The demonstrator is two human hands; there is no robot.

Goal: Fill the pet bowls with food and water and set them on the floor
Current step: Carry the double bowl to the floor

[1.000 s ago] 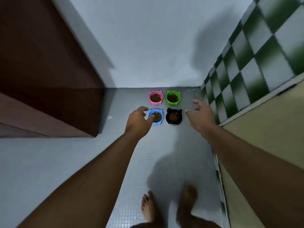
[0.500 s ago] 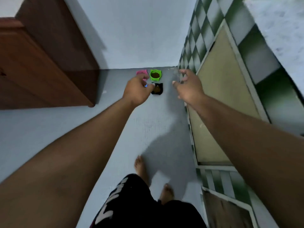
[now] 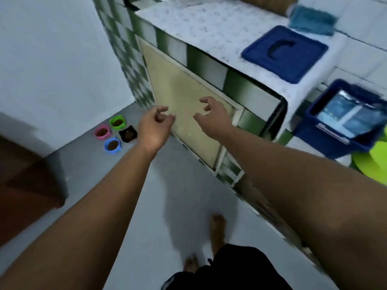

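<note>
Several small pet bowls stand together on the grey floor near the wall corner, each with brown food inside: a pink bowl (image 3: 102,132), a green bowl (image 3: 118,122), a blue bowl (image 3: 112,145) and a black bowl (image 3: 128,133). My left hand (image 3: 156,128) hovers in the air to the right of the bowls, fingers loosely curled and holding nothing. My right hand (image 3: 213,116) is raised in front of the beige cabinet door, fingers spread and empty. Both hands are apart from the bowls.
A green-and-white tiled counter (image 3: 209,28) runs along the right, with a beige cabinet door (image 3: 184,105) below. On it lie a blue lid (image 3: 284,53), a blue tub (image 3: 343,120) holding a bag, and a teal cloth (image 3: 312,19). A brown wooden cabinet (image 3: 25,185) stands left.
The view has swung right and risen away from the bowls, which now sit at the left. Both hands have lifted off the bowls and moved toward the counter front.
</note>
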